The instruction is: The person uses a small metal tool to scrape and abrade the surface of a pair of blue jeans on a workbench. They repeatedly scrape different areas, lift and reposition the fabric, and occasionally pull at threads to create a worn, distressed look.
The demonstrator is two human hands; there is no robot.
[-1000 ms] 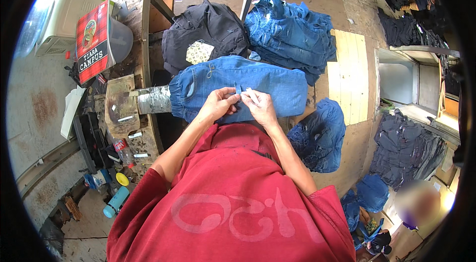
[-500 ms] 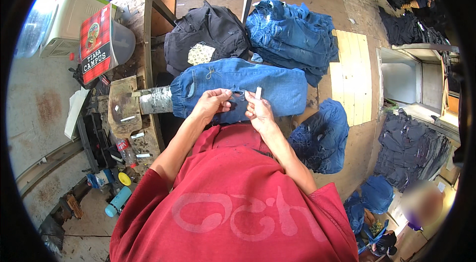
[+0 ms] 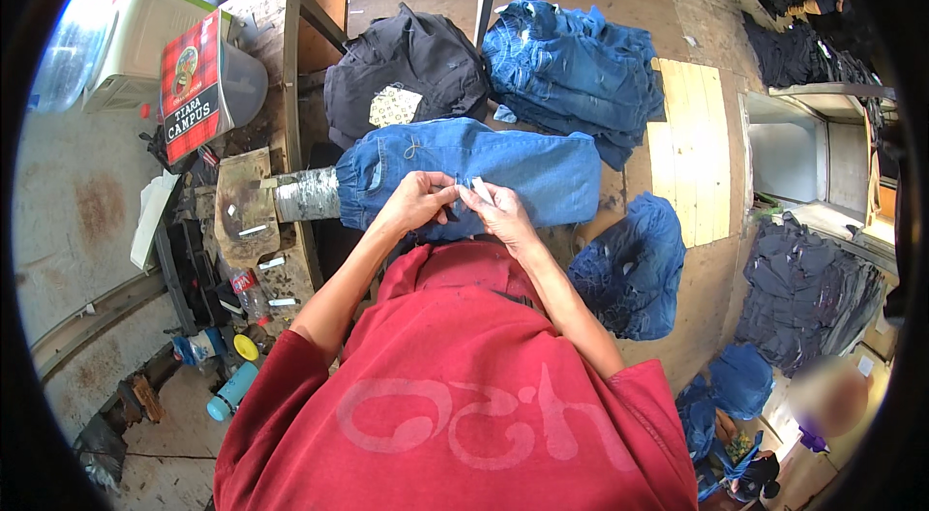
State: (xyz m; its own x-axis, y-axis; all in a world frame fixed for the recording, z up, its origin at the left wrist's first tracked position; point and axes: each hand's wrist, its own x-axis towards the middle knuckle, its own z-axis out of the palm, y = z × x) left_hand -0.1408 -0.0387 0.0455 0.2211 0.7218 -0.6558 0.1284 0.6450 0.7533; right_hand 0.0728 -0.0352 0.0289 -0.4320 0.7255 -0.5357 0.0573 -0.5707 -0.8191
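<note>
A blue denim trouser leg [image 3: 527,172] with a gathered end is pulled over a horizontal post [image 3: 308,195] wrapped in shiny film. My left hand [image 3: 422,205] rests at the near side of the denim, thumb and fingers pinched together on a bit of the cloth. Close beside it, almost touching, my right hand [image 3: 505,221] grips a short white stick [image 3: 481,189] that pokes up from between the fingers. What lies right between the fingertips is mostly hidden.
Dark trousers [image 3: 406,66] and a blue denim pile [image 3: 576,75] lie beyond the post. Another denim heap [image 3: 634,269] sits to the right. On the left wooden bench [image 3: 242,211] are small white pieces and a red box [image 3: 191,85]. A blurred person is at lower right.
My hands have come closer together, the right one moving left toward the left. The white stick now tilts leftward instead of standing upright. The dark opening in the denim is now covered.
</note>
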